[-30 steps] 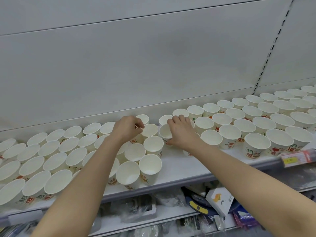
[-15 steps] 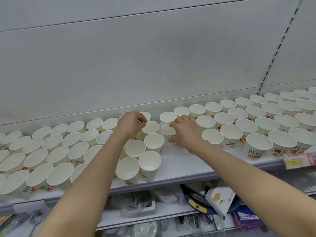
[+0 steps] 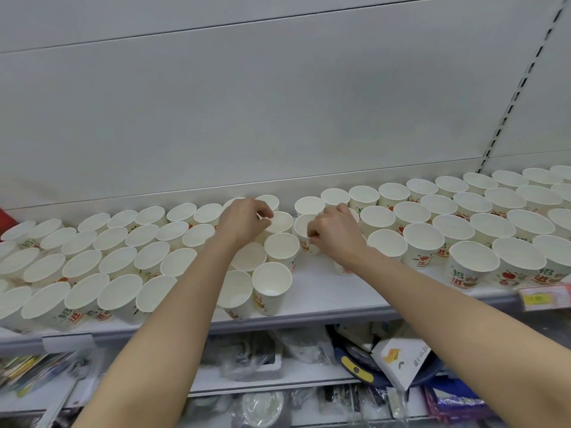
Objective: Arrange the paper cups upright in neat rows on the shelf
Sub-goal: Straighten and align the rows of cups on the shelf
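Note:
Several white paper cups with red and green print stand upright in rows on the white shelf. My left hand reaches to the back rows, its fingers curled at the rim of a cup in the second row. My right hand grips a cup just right of that, thumb and fingers around its side. A bare gap of shelf lies between the left and right groups of cups, in front of my hands.
The grey back panel rises behind the cups. A price label hangs on the shelf's front edge at right. Below, a lower shelf holds plastic-wrapped goods and a small white box.
Both hands have stayed at the back rows, shifting slightly; the right hand's fingers have closed further around its cup. The view has tilted a little.

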A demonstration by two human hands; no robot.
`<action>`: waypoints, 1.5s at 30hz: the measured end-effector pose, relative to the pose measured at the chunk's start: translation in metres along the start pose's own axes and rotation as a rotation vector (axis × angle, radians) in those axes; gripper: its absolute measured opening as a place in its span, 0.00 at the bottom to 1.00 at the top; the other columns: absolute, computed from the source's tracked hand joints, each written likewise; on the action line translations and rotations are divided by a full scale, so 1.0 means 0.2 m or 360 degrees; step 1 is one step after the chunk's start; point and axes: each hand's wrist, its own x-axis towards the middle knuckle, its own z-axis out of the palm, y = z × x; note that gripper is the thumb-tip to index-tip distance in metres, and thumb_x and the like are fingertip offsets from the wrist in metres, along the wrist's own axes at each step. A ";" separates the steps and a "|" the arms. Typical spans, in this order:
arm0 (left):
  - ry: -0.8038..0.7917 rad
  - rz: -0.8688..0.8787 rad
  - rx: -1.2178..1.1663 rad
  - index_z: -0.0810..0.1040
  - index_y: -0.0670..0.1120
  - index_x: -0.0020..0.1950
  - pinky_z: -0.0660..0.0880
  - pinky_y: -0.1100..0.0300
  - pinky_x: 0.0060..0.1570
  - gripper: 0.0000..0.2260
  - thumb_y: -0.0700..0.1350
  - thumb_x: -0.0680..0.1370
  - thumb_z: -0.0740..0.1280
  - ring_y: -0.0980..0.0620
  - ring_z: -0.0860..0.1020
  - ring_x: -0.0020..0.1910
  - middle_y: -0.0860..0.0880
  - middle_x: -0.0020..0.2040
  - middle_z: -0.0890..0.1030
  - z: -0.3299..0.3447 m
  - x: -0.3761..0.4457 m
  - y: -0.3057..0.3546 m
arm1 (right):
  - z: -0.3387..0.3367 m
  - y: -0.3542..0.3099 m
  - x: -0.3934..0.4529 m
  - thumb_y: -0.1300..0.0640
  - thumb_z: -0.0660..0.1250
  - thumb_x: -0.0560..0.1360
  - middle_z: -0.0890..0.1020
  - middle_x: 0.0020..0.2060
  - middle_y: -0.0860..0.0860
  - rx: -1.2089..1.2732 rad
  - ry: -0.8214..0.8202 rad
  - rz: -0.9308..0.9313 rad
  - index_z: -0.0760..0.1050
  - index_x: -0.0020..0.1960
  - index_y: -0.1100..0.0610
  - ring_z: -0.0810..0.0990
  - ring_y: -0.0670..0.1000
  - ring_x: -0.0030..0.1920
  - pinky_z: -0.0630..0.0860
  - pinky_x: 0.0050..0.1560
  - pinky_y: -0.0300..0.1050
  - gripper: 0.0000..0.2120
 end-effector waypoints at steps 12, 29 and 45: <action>-0.0077 0.0075 0.0155 0.85 0.54 0.50 0.72 0.59 0.45 0.10 0.43 0.74 0.67 0.50 0.79 0.53 0.54 0.51 0.83 -0.11 0.30 -0.21 | 0.01 -0.06 0.15 0.58 0.73 0.67 0.83 0.33 0.47 0.0203 0.0439 0.0030 0.83 0.39 0.52 0.77 0.57 0.38 0.68 0.42 0.49 0.03; -0.0246 0.0416 0.0130 0.83 0.55 0.53 0.74 0.59 0.47 0.10 0.46 0.73 0.72 0.54 0.78 0.51 0.57 0.51 0.82 -0.20 0.31 -0.48 | 0.09 -0.09 0.60 0.67 0.72 0.65 0.84 0.40 0.45 -0.0170 -0.0156 -0.0203 0.84 0.44 0.51 0.70 0.50 0.44 0.59 0.39 0.41 0.13; -0.0308 0.0394 0.0453 0.83 0.55 0.55 0.71 0.61 0.45 0.10 0.47 0.74 0.71 0.51 0.78 0.54 0.54 0.54 0.82 -0.10 0.31 -0.47 | 0.17 -0.02 0.51 0.62 0.75 0.54 0.74 0.21 0.46 -0.0390 -0.0096 -0.0261 0.74 0.26 0.51 0.69 0.53 0.33 0.66 0.33 0.43 0.11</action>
